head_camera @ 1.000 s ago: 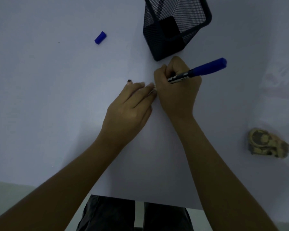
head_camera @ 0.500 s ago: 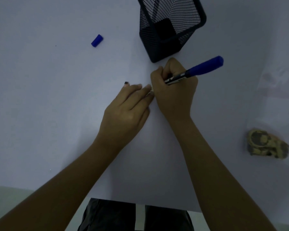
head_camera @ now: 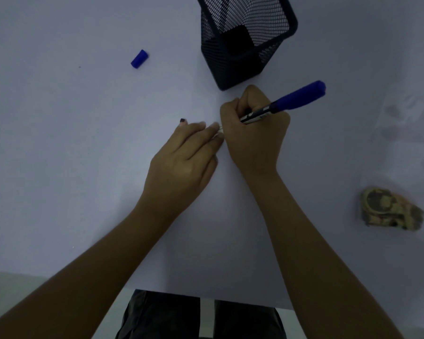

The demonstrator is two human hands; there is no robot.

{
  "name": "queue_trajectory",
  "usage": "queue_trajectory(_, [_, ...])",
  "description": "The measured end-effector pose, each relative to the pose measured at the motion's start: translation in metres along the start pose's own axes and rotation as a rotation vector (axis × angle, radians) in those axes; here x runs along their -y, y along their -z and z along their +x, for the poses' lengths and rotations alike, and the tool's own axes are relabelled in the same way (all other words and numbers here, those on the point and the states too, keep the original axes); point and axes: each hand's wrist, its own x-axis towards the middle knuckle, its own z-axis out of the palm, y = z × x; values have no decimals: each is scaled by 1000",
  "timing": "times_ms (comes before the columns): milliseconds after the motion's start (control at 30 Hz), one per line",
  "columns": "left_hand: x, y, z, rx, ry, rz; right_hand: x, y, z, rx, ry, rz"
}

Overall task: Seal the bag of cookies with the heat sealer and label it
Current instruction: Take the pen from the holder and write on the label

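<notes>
The table (head_camera: 59, 167) is a plain pale lavender-grey under dim light. The marker (head_camera: 296, 97) has a deep blue barrel end, then a black-and-white printed section by the fingers — its loose cap (head_camera: 139, 59) is the same blue. The pen holder (head_camera: 245, 37) is black mesh. At the right edge lies a mottled tan-and-dark-brown bundle (head_camera: 389, 210) — camouflage-like blotches.

- White tabletop (head_camera: 59, 167), dimly lit.
- Blue pen cap (head_camera: 139, 59) lies far left.
- Black mesh pen holder (head_camera: 245, 37) stands at the far edge.
- Bag of cookies (head_camera: 389, 211) lies at right.
</notes>
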Motion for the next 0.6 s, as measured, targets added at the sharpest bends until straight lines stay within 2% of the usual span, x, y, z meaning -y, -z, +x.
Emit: queue_trajectory(600, [0, -2, -3, 28, 10, 5, 3, 2, -1, 1, 12, -92])
